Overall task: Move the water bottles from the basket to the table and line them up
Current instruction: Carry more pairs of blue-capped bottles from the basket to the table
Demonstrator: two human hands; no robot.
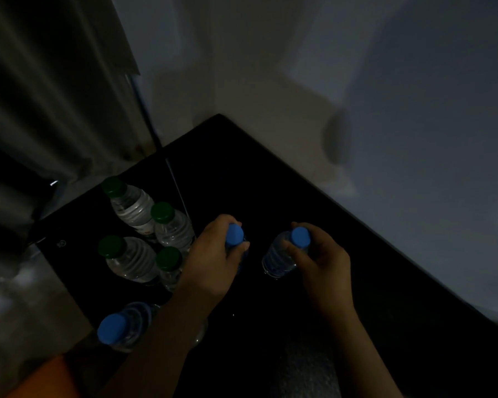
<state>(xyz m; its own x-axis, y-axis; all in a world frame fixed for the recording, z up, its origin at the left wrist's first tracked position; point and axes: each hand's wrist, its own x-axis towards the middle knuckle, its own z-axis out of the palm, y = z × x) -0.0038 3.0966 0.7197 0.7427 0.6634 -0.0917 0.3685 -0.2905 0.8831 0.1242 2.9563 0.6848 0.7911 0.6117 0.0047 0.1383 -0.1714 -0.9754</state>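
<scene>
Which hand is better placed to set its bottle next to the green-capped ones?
Likely the left hand: its blue-capped bottle is beside the green-capped bottles; the right hand holds another bottle farther off.

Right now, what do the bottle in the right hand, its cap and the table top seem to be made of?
Bottle in the right hand: likely thin clear plastic, glossy; the dark table shows through its ridged wall. Cap: probably opaque blue plastic, matte, evenly coloured. Table top: black and smooth-looking; the dim light leaves its material open.
</scene>
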